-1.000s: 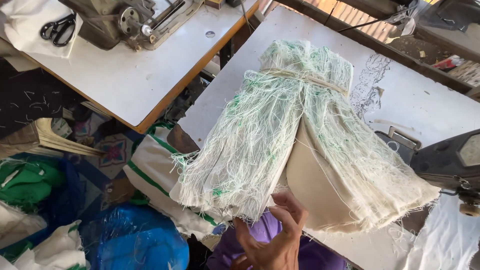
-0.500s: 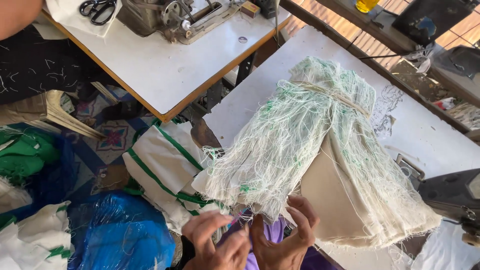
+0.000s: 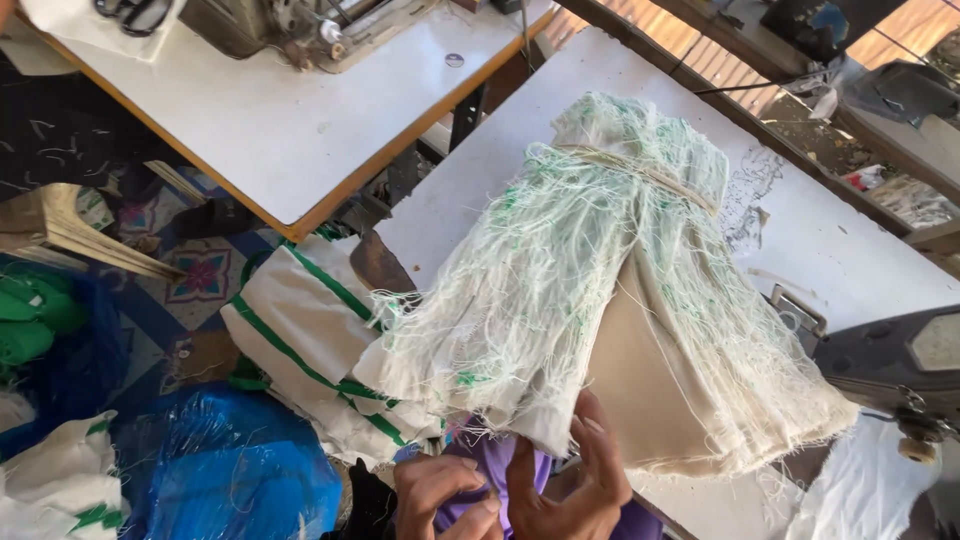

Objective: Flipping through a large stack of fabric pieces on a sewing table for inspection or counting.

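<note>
Bundle of frayed cream cloth pieces (image 3: 600, 290), tied near its far end with a strip, lying on a white table (image 3: 830, 240) and hanging over the near edge. Right hand (image 3: 570, 490) under the overhang, fingers spread, fingertips touching the frayed edge from below. Left hand (image 3: 440, 495) just beside it, fingers loosely curled, holding nothing. Green-striped cream cloth (image 3: 310, 340) piled lower left; blue plastic bag (image 3: 225, 475) below that. Second table (image 3: 290, 110) with sewing machine (image 3: 300, 25) behind.

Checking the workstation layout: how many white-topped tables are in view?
2: one table at upper left carrying the sewing machine, one table at right under the tied fabric bundle. Others may lie outside the frame.
</note>
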